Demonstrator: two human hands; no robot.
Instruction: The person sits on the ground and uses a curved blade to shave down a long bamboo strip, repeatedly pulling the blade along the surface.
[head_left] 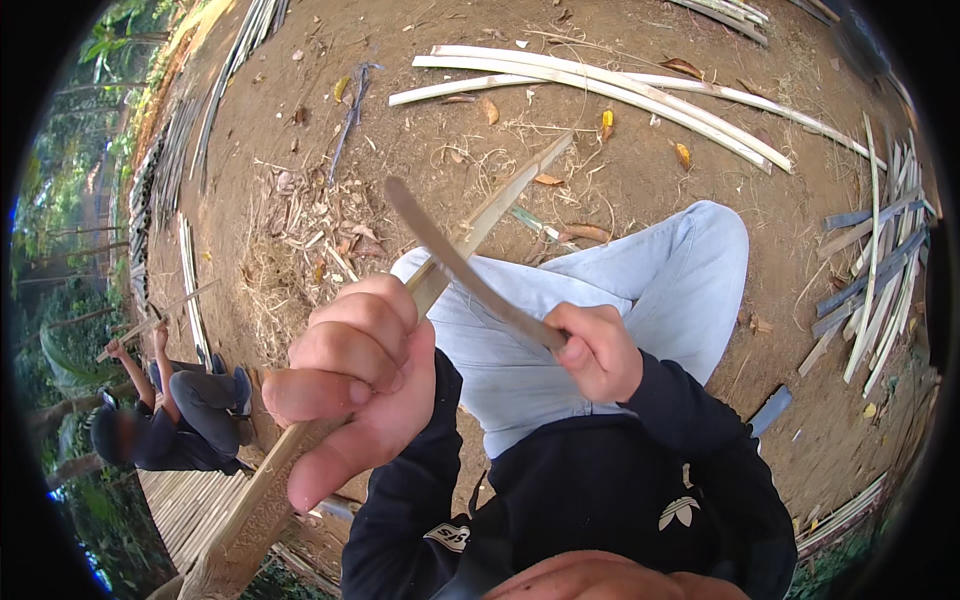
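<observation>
My left hand (360, 385) is wrapped round a long pale bamboo or wooden strip (514, 197), which slants from the lower left up toward the far middle. Its near end is broad and rough on the surface. In my right hand (600, 352) is the handle end of a knife with a long, curved brown blade (455, 262). The blade lies across the strip in this view, just beyond my left fingers; whether it touches the wood I cannot tell. Behind both are my bent legs in light blue jeans (690, 260).
Several long pale strips (600, 85) lie on the dirt ahead. A pile of strips (885, 260) sits at the right. Shavings and dry leaves (310, 215) litter the ground at left. Another person (185, 400) sits at the far left, holding a thin strip, near a slatted mat (195, 505).
</observation>
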